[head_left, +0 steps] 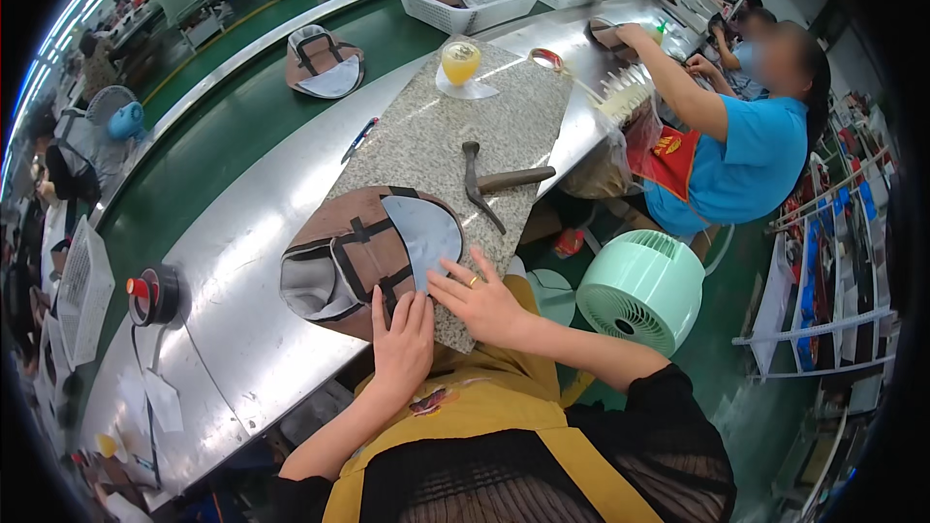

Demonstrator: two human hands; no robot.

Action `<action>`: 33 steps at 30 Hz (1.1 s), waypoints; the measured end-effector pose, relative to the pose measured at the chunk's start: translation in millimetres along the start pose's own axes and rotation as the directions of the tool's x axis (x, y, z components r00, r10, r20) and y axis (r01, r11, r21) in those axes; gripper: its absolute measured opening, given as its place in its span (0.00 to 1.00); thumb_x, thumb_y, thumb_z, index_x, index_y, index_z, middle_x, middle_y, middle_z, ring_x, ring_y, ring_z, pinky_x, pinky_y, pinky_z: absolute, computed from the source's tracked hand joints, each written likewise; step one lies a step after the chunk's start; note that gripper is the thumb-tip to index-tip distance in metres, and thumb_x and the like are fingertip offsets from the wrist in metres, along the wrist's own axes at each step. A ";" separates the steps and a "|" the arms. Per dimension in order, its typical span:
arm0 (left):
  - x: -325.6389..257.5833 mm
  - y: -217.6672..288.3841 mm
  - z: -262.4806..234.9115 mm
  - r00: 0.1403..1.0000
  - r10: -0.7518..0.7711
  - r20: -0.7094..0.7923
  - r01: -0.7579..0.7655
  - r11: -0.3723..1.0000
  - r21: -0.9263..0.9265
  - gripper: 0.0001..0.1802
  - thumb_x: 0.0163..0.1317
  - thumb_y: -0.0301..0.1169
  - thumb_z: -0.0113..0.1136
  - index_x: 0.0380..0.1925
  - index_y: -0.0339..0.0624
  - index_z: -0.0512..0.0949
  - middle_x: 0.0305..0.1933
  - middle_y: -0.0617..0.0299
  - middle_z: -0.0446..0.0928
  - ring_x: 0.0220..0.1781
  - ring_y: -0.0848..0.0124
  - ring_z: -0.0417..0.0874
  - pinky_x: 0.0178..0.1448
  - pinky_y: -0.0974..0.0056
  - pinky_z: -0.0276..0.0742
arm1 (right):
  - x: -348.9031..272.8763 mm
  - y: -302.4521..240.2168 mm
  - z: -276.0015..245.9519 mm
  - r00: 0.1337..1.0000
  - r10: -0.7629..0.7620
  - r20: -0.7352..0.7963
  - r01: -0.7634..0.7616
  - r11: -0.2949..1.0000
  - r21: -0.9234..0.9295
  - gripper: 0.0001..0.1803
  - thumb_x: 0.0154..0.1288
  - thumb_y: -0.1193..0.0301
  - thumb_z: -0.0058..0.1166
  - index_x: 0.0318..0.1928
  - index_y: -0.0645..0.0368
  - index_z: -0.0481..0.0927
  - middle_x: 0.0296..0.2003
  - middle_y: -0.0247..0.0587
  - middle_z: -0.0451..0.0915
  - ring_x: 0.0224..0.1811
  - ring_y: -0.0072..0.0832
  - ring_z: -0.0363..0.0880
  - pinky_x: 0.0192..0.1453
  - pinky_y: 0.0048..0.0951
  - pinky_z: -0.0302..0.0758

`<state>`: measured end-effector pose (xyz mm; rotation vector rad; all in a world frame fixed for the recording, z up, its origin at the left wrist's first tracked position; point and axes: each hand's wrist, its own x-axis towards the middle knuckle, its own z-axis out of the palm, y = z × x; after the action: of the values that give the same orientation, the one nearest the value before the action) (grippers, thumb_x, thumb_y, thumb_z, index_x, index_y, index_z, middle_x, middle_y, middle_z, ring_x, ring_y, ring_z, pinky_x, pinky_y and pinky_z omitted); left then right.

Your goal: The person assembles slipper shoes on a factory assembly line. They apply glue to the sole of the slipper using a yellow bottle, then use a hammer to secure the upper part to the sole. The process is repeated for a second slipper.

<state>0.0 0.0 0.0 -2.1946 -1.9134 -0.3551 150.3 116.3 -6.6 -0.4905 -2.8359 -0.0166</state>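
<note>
A brown shoe upper (360,250) with black tape strips and a pale blue-grey toe piece lies on the near end of a speckled stone slab (417,160). Its grey-lined opening faces left. My left hand (403,344) rests its outstretched fingers on the upper's near edge, beside a black strip. With fingers spread, my right hand (484,305) touches the near edge of the pale toe piece; a ring shows on one finger. Neither hand is closed around anything. Beyond them, a hammer (499,180) with a dark metal head and wooden handle lies on the slab.
A cup of yellow paste (460,63), a pen (360,138) and a tape roll (545,59) lie farther off. Another upper (325,63) sits on the green conveyor belt (228,145). At right are a mint-green fan (641,292) and a co-worker in blue (736,150). White baskets (470,2) stand behind.
</note>
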 end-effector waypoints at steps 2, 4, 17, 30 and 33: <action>1.9 -0.4 -1.5 1.000 0.007 -0.022 -0.007 1.000 -0.010 0.22 0.52 0.30 0.53 0.49 0.32 0.74 0.54 0.51 0.73 0.62 0.61 0.68 0.73 0.35 0.48 | 0.7 2.9 0.2 0.999 -0.034 -0.032 0.035 0.999 0.038 0.24 0.56 0.72 0.51 0.56 0.58 0.74 0.61 0.38 0.69 0.69 0.37 0.60 0.72 0.58 0.48; 1.0 4.0 -5.7 1.000 -0.005 -0.026 0.004 1.000 -0.009 0.21 0.52 0.29 0.55 0.48 0.35 0.75 0.54 0.52 0.73 0.62 0.61 0.69 0.72 0.35 0.48 | 5.0 5.2 0.1 1.000 0.013 -0.014 -0.012 1.000 0.027 0.25 0.56 0.72 0.50 0.57 0.56 0.74 0.62 0.37 0.68 0.69 0.36 0.60 0.72 0.58 0.46; -10.9 8.9 -5.6 0.998 -0.065 -0.023 0.065 0.998 -0.023 0.21 0.52 0.31 0.53 0.48 0.37 0.75 0.56 0.52 0.72 0.63 0.61 0.68 0.72 0.36 0.49 | 21.7 -2.8 4.6 0.996 0.074 -0.051 -0.075 0.997 -0.009 0.27 0.54 0.74 0.51 0.58 0.59 0.73 0.61 0.39 0.70 0.71 0.41 0.56 0.73 0.61 0.42; -6.3 10.8 -4.2 0.993 -0.100 -0.057 0.097 0.994 -0.044 0.21 0.52 0.30 0.52 0.48 0.36 0.75 0.56 0.52 0.73 0.62 0.62 0.69 0.72 0.38 0.51 | 92.1 22.0 20.8 0.994 0.058 -0.095 -0.066 0.994 -0.085 0.28 0.55 0.80 0.46 0.59 0.58 0.72 0.62 0.35 0.69 0.72 0.40 0.55 0.74 0.60 0.40; -7.2 10.8 -4.5 0.992 -0.109 -0.058 0.105 0.993 -0.062 0.21 0.52 0.30 0.52 0.47 0.36 0.75 0.56 0.52 0.73 0.62 0.62 0.69 0.72 0.38 0.51 | 73.7 16.9 10.2 0.998 0.045 -0.047 -0.048 0.997 -0.058 0.28 0.55 0.80 0.46 0.59 0.57 0.72 0.63 0.34 0.69 0.72 0.40 0.55 0.74 0.59 0.40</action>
<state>9.6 -9.7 2.1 -2.0957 -2.0168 -0.4969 86.3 157.0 2.0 -0.5616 -2.7851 -0.1014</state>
